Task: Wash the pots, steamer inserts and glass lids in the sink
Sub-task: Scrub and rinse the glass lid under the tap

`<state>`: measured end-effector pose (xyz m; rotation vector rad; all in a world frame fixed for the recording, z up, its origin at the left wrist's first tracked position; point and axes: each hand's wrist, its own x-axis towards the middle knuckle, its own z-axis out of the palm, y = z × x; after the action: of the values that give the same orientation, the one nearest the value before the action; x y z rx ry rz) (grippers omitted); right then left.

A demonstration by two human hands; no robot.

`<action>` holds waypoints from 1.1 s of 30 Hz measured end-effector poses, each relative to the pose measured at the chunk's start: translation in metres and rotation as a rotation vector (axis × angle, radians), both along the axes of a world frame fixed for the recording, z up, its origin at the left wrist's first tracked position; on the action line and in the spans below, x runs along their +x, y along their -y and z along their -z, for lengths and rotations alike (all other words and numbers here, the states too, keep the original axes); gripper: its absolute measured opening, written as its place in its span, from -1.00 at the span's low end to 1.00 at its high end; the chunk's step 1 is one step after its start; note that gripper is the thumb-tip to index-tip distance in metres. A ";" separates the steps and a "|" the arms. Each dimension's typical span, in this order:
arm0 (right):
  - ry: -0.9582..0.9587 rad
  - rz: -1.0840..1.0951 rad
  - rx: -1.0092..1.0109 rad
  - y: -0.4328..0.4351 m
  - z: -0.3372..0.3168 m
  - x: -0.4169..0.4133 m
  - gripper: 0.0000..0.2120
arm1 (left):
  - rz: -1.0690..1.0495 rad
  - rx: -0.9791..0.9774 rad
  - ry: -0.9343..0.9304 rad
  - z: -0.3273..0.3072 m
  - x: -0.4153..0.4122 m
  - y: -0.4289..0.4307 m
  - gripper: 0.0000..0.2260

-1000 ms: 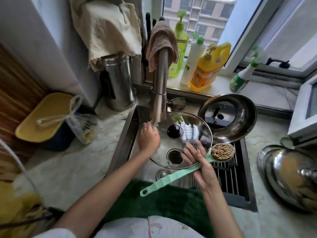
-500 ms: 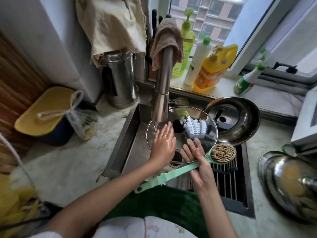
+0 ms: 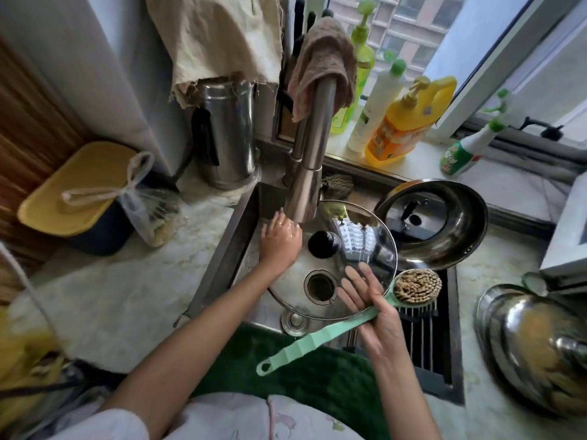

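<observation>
The glass lid (image 3: 343, 258) is held over the sink (image 3: 241, 223), tilted, with its black knob (image 3: 324, 244) facing up toward the camera. The faucet (image 3: 309, 173) spout ends just above the lid's far-left rim.

Left hand (image 3: 279, 238): positioned at the lid's left edge, directly beside the faucet outlet. The fingers curl over the rim, gripping the lid; the fingertips point away from the camera and are partly hidden by the spout. The skin appears wet.

Right hand (image 3: 378, 309): positioned at the lid's near-right edge. The four fingers (image 3: 359, 281) are extended, nearly straight and slightly spread, lying flat against the glass surface. The green handle of the scrub brush (image 3: 317, 338) passes across the palm; whether the thumb clamps it cannot be determined. The brush head (image 3: 416, 285), bristles up, projects to the right of the hand, above the dark drain rack (image 3: 422, 344).

A steel pot (image 3: 435, 223) rests tilted at the sink's far-right corner, just beside the lid, with another lid inside it. A further steel pot (image 3: 533, 347) stands on the counter at right. Detergent bottles (image 3: 403, 119) stand on the window sill. A steel canister (image 3: 225, 131) stands on the counter left of the faucet.
</observation>
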<state>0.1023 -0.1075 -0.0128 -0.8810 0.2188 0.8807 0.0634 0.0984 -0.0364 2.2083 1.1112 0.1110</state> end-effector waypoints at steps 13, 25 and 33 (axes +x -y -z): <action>-0.278 -0.175 0.117 -0.002 0.024 0.004 -0.35 | 0.012 -1.385 0.527 -0.053 -0.104 -0.062 -0.35; -0.324 -0.087 -0.045 -0.111 0.022 -0.015 -0.70 | 0.177 -1.062 0.616 -0.110 -0.138 -0.104 -0.28; -0.049 -0.019 -0.071 -0.093 -0.007 0.019 -0.68 | -0.025 -0.928 0.679 -0.074 -0.084 -0.106 -0.63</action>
<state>0.1214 -0.0143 -0.0060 -0.9295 0.2862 0.9180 -0.0205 0.2048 0.0380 1.1780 0.6033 0.2680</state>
